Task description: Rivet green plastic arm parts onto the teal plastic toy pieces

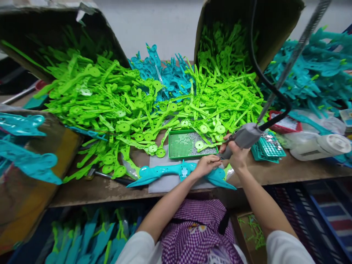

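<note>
A long teal plastic part [165,173] lies across a grey mat [162,183] at the bench's front edge. My left hand [205,165] rests on its right half, fingers pinched together on something small that I cannot make out. My right hand [235,151] is wrapped round a grey powered screwdriver [243,137], which hangs from a black cable [264,79] and a spring. The tool's tip points down at the spot where my left fingers pinch. Just behind both hands sits a green tray [181,145] holding small screws.
Heaps of lime-green plastic parts [115,99] spill from two tipped cardboard boxes [275,33] across the bench. Teal parts [313,73] pile up at the back, right and left. A second green tray [268,146], a red box [286,123] and white containers [319,145] stand to the right.
</note>
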`<state>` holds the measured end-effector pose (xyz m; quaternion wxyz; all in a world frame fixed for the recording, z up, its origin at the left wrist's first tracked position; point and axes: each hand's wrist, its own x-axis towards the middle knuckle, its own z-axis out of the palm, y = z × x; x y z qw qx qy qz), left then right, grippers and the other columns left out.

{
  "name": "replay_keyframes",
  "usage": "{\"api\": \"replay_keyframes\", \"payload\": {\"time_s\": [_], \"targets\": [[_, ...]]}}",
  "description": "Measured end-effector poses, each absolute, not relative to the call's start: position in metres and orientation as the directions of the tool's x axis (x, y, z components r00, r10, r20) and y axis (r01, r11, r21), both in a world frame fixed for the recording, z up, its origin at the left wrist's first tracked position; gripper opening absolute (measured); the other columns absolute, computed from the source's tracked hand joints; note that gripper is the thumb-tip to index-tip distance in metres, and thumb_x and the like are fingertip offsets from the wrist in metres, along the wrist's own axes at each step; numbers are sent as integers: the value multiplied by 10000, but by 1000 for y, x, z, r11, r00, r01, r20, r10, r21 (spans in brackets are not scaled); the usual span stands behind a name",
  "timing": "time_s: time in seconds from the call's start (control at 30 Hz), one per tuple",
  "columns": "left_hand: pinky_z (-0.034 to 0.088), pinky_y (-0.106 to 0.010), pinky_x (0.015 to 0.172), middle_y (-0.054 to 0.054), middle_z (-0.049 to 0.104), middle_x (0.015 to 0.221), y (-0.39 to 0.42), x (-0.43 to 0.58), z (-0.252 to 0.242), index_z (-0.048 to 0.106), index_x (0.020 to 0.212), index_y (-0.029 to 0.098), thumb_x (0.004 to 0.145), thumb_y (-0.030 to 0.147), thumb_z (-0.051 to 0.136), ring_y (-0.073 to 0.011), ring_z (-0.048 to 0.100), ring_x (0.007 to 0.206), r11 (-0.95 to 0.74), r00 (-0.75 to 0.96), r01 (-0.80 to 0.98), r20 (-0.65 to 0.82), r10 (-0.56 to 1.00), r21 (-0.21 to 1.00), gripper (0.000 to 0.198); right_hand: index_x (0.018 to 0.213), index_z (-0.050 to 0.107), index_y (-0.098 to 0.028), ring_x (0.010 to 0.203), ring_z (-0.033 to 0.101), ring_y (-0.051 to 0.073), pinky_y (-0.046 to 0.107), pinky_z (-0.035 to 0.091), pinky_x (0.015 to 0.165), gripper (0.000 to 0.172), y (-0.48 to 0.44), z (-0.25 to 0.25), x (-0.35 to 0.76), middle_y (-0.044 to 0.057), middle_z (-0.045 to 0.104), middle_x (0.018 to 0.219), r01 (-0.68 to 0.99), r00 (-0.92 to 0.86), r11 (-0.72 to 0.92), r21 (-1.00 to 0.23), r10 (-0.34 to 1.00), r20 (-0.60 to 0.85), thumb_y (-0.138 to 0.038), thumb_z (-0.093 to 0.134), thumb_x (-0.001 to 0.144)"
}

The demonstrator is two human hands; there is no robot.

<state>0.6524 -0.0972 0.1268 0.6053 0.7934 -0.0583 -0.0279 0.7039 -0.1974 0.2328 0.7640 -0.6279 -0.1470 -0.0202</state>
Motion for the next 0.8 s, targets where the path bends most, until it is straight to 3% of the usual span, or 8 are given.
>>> {"api": "replay_keyframes", "payload": {"time_s": [0.17, 0.3, 0.43, 0.8], "targets": [[441, -218, 764, -25, 695, 1064, -93, 651, 127, 705, 1088, 221, 772, 375, 702, -152, 640, 853, -441, 980, -52, -39, -195, 896, 351, 801, 607, -200, 416, 531, 128, 266, 467, 440, 347, -216, 234, 691, -44, 560, 495, 195, 970, 172, -965, 111, 216, -521, 672, 685], [426, -210, 796, 2, 737, 995, -90, 655, 129, 755, 958, 234, 803, 359, 654, -170, 653, 923, -499, 950, -18, -141, -279, 867, 223, 741, 596, -208, 441, 541, 135, 274, 475, 448, 383, -234, 230, 674, -34, 548, 505, 154, 967, 212, -965, 170, 192, -583, 646, 683], [411, -195, 722, 18, 748, 904, -89, 659, 135, 763, 927, 218, 783, 376, 657, -163, 655, 851, -523, 933, 49, -226, -279, 851, 238, 712, 591, -195, 439, 539, 131, 266, 470, 449, 353, -233, 218, 670, -26, 566, 502, 134, 970, 171, -976, 182, 165, -533, 684, 667], [327, -194, 620, 46, 698, 743, -91, 658, 148, 769, 860, 218, 776, 358, 652, -119, 566, 675, -565, 935, 65, -248, -252, 822, 202, 800, 603, -179, 426, 554, 139, 271, 474, 440, 337, -228, 209, 675, -29, 571, 503, 104, 966, 172, -980, 216, 140, -488, 675, 686]]}}
